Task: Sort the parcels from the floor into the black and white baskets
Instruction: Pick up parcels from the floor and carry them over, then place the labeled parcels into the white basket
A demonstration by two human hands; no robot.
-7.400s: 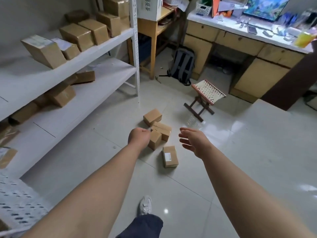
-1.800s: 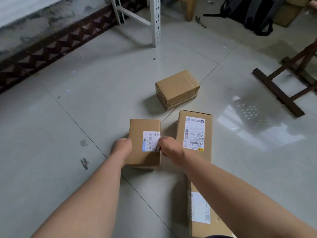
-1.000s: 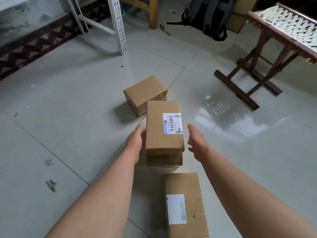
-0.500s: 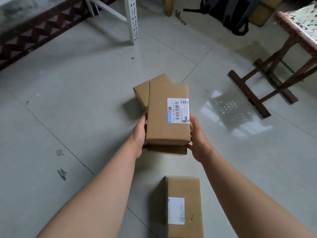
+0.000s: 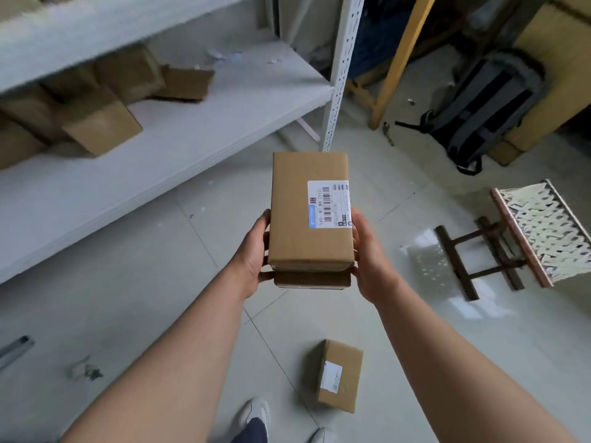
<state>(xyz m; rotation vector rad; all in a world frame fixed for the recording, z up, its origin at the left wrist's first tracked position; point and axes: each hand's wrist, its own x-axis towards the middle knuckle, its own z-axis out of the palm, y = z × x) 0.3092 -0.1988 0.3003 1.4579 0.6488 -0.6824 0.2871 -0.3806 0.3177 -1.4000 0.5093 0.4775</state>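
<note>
You've lifted the stack of two parcels [image 5: 303,215] well clear of the floor [image 5: 160,282] since a moment ago. Your left hand [image 5: 252,260] and right hand [image 5: 367,260] grip its sides, thumbs up. Another parcel [image 5: 339,375] lies on the floor below.

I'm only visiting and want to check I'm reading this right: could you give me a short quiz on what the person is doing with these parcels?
1. True or false: the left hand and right hand hold the stacked parcels clear of the floor.
2. The loose parcel: A rests atop the stack; B lies on the floor near the shoe; C is held in the right hand alone.
3. How many parcels are in the stack?
Key: 1 true; 2 B; 3 two.
</note>
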